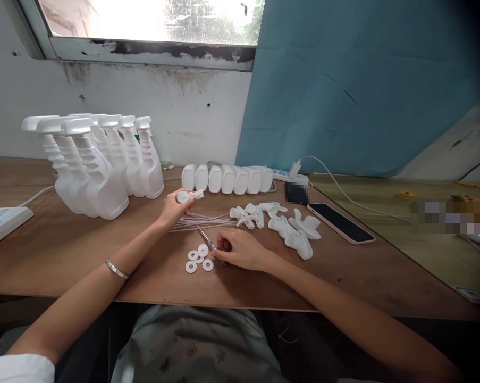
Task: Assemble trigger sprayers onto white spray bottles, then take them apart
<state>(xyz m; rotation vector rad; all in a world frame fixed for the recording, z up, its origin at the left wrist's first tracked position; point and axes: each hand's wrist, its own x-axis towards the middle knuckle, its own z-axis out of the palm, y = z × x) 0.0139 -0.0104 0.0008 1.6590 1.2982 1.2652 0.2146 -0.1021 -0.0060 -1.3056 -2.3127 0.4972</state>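
Left hand (171, 209) pinches a white sprayer part (183, 197) above the table (152, 271); right hand (242, 249) grips a slim metal tool (205, 239). Assembled-looking spray bottles (112, 198) stand at left, seemingly done; the held part, loose triggers (297, 242), washers (191, 270) and rowed shells (227, 181) appear unassembled. Thin tubes (187, 221) lying between the hands could get in the way; a phone (341, 222) rests at right.
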